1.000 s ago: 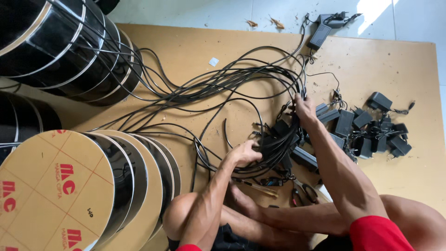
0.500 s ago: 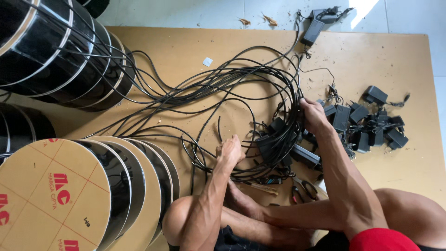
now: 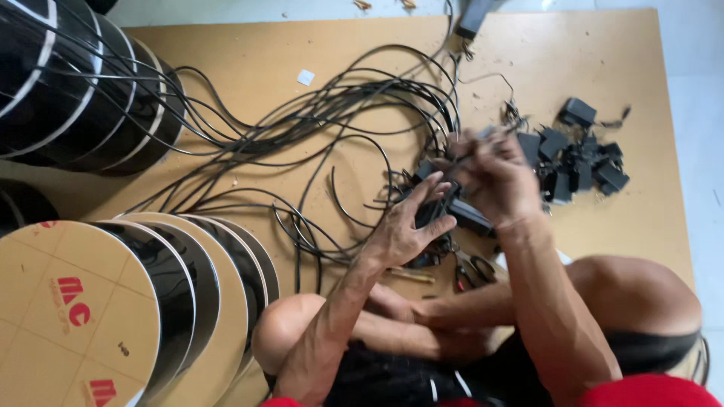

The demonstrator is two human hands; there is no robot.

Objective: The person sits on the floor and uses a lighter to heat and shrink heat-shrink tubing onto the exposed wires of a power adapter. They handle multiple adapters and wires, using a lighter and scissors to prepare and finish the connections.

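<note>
Tan fibreboard sheet [image 3: 603,226] lies flat on a pale floor [image 3: 701,98] and carries everything else; person sits at its near edge, bare knees drawn up.

Big cable reels: one row of black-wound reels with white rims [image 3: 75,90] at far left, standing on edge. A second row with tan cardboard flanges and red markings [image 3: 90,309] at near left, also on edge, stacked face to face.

Loose black cables [image 3: 324,113] run from the reels across the sheet, looping and crossing, and converge on the spot under the hands.

Pile of small black boxy adapters [image 3: 581,162] sits to the right of the hands, near but apart from them. One more dark block [image 3: 475,15] lies at the far edge of the sheet with a cable attached.

Bundle of black cable ends and black blocks [image 3: 460,215] lies at sheet centre, between the two hands, directly in front of the knees.

Left hand [image 3: 407,226]: palm down on the bundle, fingers partly curled over the cables, pressing or gripping them.

Right hand [image 3: 494,177]: raised just above the bundle, motion-blurred, fingers pinched narrow on a thin black cable end; exact grip cannot be told through the blur.

Red-handled cutters [image 3: 471,271] lie on the sheet just below the bundle, near the right forearm, untouched.

Small white scrap [image 3: 305,77] lies alone on the sheet, far side, well apart from the hands.
</note>
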